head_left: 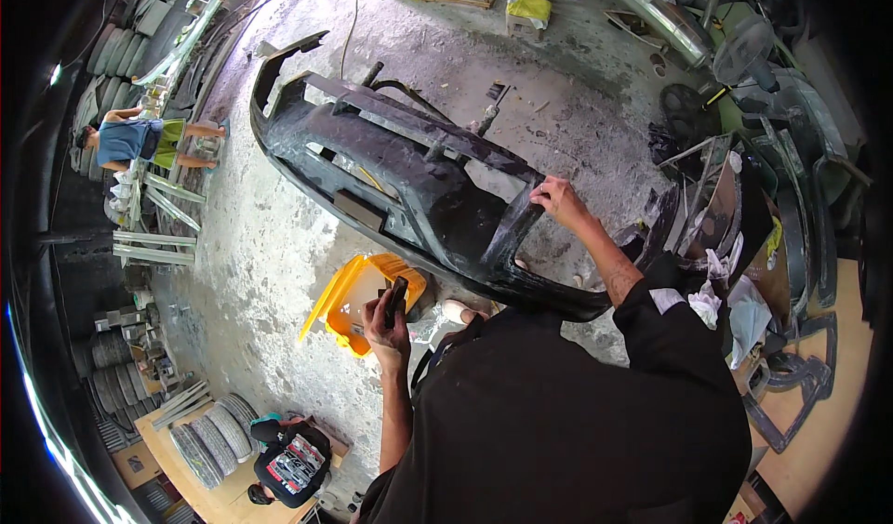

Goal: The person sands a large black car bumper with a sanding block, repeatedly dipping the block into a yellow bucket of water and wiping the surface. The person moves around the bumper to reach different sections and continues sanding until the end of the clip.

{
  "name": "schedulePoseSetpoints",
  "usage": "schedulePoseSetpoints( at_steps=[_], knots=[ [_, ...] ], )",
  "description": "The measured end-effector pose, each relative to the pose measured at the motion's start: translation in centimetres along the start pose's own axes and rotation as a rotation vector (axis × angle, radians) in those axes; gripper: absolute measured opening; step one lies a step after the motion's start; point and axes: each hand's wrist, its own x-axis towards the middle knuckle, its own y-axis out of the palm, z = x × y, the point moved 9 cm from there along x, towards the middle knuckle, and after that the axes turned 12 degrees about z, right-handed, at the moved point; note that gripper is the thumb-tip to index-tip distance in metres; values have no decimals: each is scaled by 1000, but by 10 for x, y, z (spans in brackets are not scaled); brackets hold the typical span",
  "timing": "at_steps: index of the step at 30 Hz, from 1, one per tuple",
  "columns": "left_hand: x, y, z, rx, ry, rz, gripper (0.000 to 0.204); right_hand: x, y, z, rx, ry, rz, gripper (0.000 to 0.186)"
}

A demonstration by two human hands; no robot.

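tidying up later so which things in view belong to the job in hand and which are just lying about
In the job, seemingly:
car bumper, right hand at its edge
dark block in left hand
yellow tub, perhaps

Lying about, seemingly:
tyres, lower left
fan, upper right

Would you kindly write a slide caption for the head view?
Left hand holding a dark block, right hand at a dark bumper.

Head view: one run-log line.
left hand: holds dark rectangular block; right hand: at edge of black plastic bumper; nearby: yellow plastic tub
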Motion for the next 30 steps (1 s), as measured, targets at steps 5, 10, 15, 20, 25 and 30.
schedulePoseSetpoints(
  at_steps=[5, 10, 15, 20, 25, 30],
  knots=[
    [11, 3, -5, -136, -9, 46, 32, -4, -13, -56, 10, 199, -116, 10],
    [17, 0, -1, -100, -5, 66, 32, -37, -1, -24, 22, 223, -353, 12],
    [22, -5, 18, -107, 100, 42, 29, -56, 6, 8, 92, 343, -337, 16],
    [48, -5, 25, -167, 166, 154, 28, -50, 4, -28, 164, 383, -395, 15],
    [63, -18, 30, -108, 183, 237, 29, -55, 20, 11, 30, 404, -404, 17],
    [73, -1, 35, -214, 272, 369, 32, -63, 22, 22, 67, 476, -426, 19]
  ],
)
